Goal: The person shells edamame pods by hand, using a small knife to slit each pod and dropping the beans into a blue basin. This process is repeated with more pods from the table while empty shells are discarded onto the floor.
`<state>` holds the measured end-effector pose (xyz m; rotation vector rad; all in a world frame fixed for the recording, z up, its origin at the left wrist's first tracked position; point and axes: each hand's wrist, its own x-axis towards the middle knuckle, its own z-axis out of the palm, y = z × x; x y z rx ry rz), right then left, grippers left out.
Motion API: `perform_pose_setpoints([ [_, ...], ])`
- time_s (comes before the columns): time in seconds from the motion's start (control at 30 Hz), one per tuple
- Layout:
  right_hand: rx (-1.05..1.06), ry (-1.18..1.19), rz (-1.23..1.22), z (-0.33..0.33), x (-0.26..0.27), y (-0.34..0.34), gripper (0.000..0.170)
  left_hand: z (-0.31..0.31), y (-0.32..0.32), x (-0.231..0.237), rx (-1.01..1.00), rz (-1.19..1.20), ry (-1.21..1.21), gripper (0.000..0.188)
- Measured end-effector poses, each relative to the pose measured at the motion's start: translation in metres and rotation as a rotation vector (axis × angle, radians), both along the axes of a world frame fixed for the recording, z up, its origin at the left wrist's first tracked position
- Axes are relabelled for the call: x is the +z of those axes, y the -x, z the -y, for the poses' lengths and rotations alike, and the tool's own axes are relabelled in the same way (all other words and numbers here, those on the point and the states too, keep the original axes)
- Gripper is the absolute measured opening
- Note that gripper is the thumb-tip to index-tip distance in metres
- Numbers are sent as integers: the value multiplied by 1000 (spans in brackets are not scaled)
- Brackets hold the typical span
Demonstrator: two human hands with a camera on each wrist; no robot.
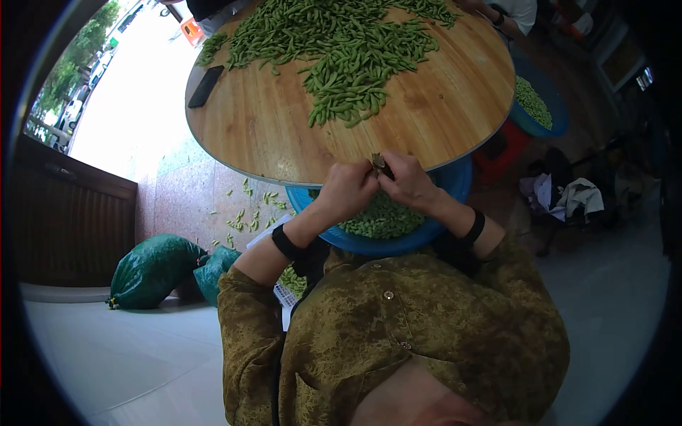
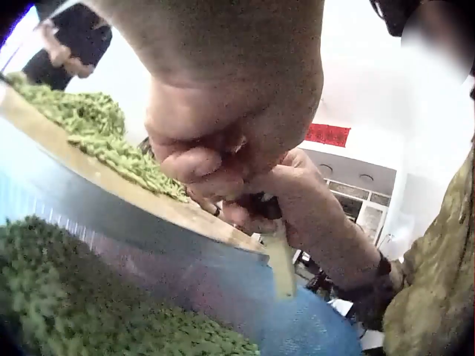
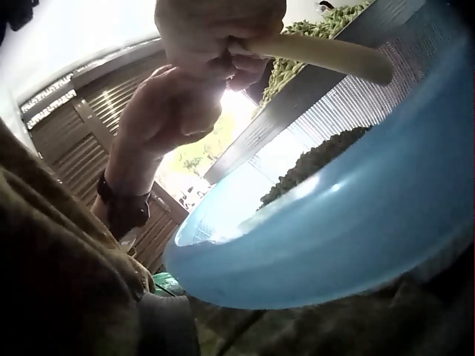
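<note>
My left hand (image 1: 348, 188) and right hand (image 1: 406, 183) meet at the near edge of the round wooden table, fingers curled and fingertips together. Between them a small brownish-green piece (image 1: 380, 165) shows, pinched by the left fingers; its kind I cannot tell. A pale, smooth rod with a rounded end (image 3: 334, 56) juts out of the right hand's grip. In the left wrist view, this rod (image 2: 280, 267) points downward below the fingers. Under both hands sits a blue basin (image 1: 383, 248) of shelled green beans (image 1: 383, 221). Palms and inner fingers are mostly hidden.
Green bean pods (image 1: 348, 64) are heaped across the round table (image 1: 440, 106). A dark flat object (image 1: 206, 86) lies by its left edge. Fallen pods dot the floor, near green sacks (image 1: 156, 270). Another basin (image 1: 558, 122) of beans stands right. Other people are at the far side.
</note>
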<state>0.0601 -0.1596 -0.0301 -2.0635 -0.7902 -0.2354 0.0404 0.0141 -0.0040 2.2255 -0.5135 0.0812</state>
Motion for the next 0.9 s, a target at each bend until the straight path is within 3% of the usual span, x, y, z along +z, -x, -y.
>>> perform_pose_setpoints([
  [0.1, 59, 46, -46, -1, 10, -2, 20, -1, 8, 8, -8, -126, 100, 18],
  [0.23, 117, 61, -45, 4, 14, -5, 18, -13, 18, 14, -15, -117, 68, 17],
  [0.33, 30, 42, -189, 16, 14, -5, 15, -57, 40, 36, -58, -52, -218, 13],
  [0.4, 218, 136, -405, 27, 21, 1, 13, -93, 55, 45, -69, -25, -329, 11],
  [0.47, 243, 237, -398, 32, 14, 3, 13, -119, 60, 44, -205, -43, -652, 10],
  [0.57, 219, 101, -379, 31, 5, 3, 23, -117, 23, 30, -140, -88, -691, 14],
  [0.63, 134, 29, -468, 28, 6, -3, 20, -82, -7, 39, -85, 193, -528, 24],
  [0.67, 130, 34, -466, 27, 6, -3, 20, -72, -32, 34, -173, 275, -512, 27],
  [0.73, 150, -228, -745, 28, 8, -5, 16, -54, -82, 20, -299, 392, -546, 27],
  [0.9, 120, -233, -804, 38, 20, -5, 15, -33, -134, 0, -460, 484, -619, 21],
])
